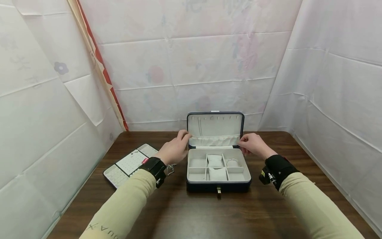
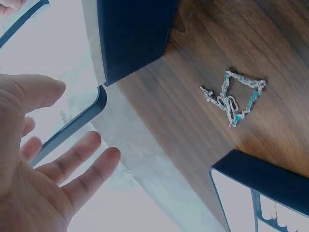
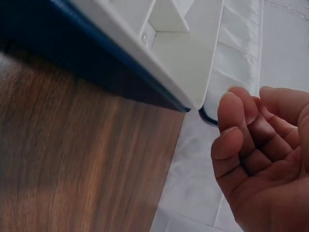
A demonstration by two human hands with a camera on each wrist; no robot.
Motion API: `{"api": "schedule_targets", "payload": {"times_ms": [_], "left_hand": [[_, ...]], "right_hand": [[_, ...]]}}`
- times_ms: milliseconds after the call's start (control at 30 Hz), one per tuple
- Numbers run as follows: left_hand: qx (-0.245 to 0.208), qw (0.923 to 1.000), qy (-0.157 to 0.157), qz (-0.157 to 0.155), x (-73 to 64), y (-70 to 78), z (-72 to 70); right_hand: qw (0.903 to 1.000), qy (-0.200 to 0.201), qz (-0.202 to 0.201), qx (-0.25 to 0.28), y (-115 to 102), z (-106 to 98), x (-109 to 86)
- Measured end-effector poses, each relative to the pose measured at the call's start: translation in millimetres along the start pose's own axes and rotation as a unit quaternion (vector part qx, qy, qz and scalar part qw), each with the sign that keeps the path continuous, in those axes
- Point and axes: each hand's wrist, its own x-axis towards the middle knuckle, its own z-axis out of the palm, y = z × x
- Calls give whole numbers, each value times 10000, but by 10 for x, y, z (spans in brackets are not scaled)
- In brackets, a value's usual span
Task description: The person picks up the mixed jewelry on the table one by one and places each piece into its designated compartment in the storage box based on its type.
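Observation:
A dark blue jewelry box [image 1: 219, 187] stands on the table with its lid [image 1: 218, 123] raised. Pale dividers split the inside; two cushions [image 1: 215, 160] sit in the middle column, and a silver bangle [image 1: 233, 162] lies at right. My left hand [image 1: 174, 147] is at the lid's left edge, with ring and little fingers spread in the left wrist view. At the lid's lower right edge, my right hand [image 1: 255, 144] has curled fingers and pinches the rim; the exact contact is partly hidden. Beside the box lies a silver chain bracelet with green parts [image 2: 231, 99].
To the left, partly behind my left forearm, a flat jewelry tray [image 1: 119, 175] holds small pieces and a red tag [image 1: 144, 160]. A thin chain [image 1: 199, 126] hangs inside the lid. White sheeting [image 1: 194, 66] encloses the brown table [image 1: 167, 215].

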Motion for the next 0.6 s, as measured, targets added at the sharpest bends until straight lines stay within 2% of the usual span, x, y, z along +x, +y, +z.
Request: {"api": "schedule_targets", "payload": {"times_ms": [333,600], "left_hand": [[32,9998,-159,-128,-114,-122,-47],[-64,9973,-653,-332,-173,-222,-33]], "right_hand": [[9995,-122,236,-161,193,-4,-19],[9981,-343,439,-259,289,26,12]]}}
